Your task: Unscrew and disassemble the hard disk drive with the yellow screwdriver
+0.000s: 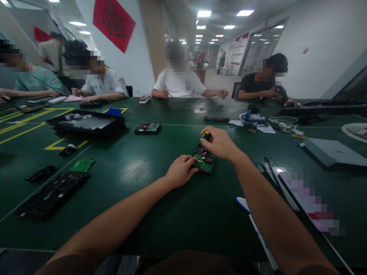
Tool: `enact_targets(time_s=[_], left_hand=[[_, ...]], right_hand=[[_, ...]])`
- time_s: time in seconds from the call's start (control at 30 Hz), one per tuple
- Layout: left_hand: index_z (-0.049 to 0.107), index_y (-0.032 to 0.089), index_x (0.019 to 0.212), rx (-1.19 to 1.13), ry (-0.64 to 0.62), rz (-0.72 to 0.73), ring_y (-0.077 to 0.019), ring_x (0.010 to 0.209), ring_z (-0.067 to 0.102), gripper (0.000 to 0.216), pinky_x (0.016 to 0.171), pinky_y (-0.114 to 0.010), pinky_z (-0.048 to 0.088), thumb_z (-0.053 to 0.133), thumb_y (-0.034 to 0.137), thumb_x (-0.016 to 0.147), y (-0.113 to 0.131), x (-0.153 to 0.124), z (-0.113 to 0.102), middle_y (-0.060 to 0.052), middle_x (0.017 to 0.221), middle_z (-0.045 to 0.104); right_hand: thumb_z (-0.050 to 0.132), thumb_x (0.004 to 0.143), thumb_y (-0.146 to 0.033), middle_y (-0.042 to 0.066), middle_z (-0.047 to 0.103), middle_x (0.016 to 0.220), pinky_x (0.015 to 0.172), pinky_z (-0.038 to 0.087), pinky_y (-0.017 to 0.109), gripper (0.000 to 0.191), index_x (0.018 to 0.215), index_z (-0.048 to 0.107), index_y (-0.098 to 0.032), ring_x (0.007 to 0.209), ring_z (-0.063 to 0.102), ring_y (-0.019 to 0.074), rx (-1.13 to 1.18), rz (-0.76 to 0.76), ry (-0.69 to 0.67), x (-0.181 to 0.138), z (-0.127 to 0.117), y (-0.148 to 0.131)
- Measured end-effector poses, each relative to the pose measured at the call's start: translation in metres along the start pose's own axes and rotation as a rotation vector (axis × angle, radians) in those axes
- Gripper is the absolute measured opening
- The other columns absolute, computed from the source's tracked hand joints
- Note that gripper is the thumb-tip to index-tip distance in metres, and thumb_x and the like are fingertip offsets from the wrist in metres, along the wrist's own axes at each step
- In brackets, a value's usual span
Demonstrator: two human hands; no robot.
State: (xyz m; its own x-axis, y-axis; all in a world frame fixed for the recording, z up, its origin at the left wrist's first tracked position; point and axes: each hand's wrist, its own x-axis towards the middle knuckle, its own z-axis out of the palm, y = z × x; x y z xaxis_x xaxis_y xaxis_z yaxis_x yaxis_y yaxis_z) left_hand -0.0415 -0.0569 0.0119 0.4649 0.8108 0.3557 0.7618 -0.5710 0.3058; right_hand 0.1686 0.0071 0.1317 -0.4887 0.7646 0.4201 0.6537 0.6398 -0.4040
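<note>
A hard drive [205,158] lies circuit side up, its green board showing, on the dark green table [137,198] in front of me. My left hand [180,170] rests on the drive's near left corner, fingers curled against it. My right hand [219,143] is closed around a screwdriver [207,135] with a yellow and black handle. It stands upright over the drive's far edge.
A second hard drive [148,128] lies farther back. A black tray [86,124] sits at the left, with a green circuit board [82,165] and black parts [51,194] nearer. Tools and papers lie at my right. Several other people sit around the table's far side.
</note>
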Motion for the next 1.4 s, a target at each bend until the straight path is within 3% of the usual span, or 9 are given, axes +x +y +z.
enact_targets(time_s=[0.47, 0.73, 0.97, 1.4], left_hand=[[0.056, 0.022, 0.14, 0.011, -0.006, 0.006, -0.0314, 0.126, 0.059, 0.043, 0.106, -0.05, 0.052, 0.059, 0.042, 0.102, 0.001, 0.0, -0.001, -0.014, 0.132, 0.065], [0.057, 0.022, 0.139, 0.02, 0.003, 0.005, -0.0305, 0.126, 0.058, 0.042, 0.107, -0.049, 0.051, 0.06, 0.04, 0.101, 0.0, 0.0, 0.002, -0.012, 0.132, 0.066], [0.057, 0.022, 0.139, 0.024, 0.008, 0.009, -0.0304, 0.126, 0.059, 0.042, 0.106, -0.049, 0.051, 0.06, 0.04, 0.101, 0.0, 0.0, 0.001, -0.013, 0.132, 0.066], [0.058, 0.022, 0.137, 0.014, -0.001, 0.009, -0.0306, 0.126, 0.059, 0.04, 0.105, -0.049, 0.052, 0.06, 0.039, 0.101, 0.003, 0.001, -0.002, -0.013, 0.131, 0.066]], right_hand=[[0.062, 0.095, -0.028, 0.01, 0.073, 0.107, 0.088, 0.047, 0.034, 0.047, 0.14, 0.059, -0.017, 0.094, 0.067, 0.0228, -0.001, -0.033, 0.019, 0.0, 0.006, -0.001], [0.065, 0.092, -0.023, 0.005, 0.072, 0.091, 0.077, 0.046, 0.033, 0.032, 0.124, 0.06, -0.021, 0.081, 0.066, 0.0219, 0.061, -0.023, 0.019, -0.001, 0.007, 0.001], [0.064, 0.092, -0.019, 0.004, 0.073, 0.092, 0.08, 0.047, 0.035, 0.033, 0.125, 0.062, -0.023, 0.083, 0.067, 0.0217, 0.06, -0.071, 0.007, 0.001, 0.007, 0.002], [0.064, 0.095, -0.025, 0.011, 0.073, 0.12, 0.095, 0.052, 0.044, 0.042, 0.136, 0.062, -0.021, 0.097, 0.069, 0.0263, -0.001, -0.098, 0.088, 0.002, 0.015, 0.009]])
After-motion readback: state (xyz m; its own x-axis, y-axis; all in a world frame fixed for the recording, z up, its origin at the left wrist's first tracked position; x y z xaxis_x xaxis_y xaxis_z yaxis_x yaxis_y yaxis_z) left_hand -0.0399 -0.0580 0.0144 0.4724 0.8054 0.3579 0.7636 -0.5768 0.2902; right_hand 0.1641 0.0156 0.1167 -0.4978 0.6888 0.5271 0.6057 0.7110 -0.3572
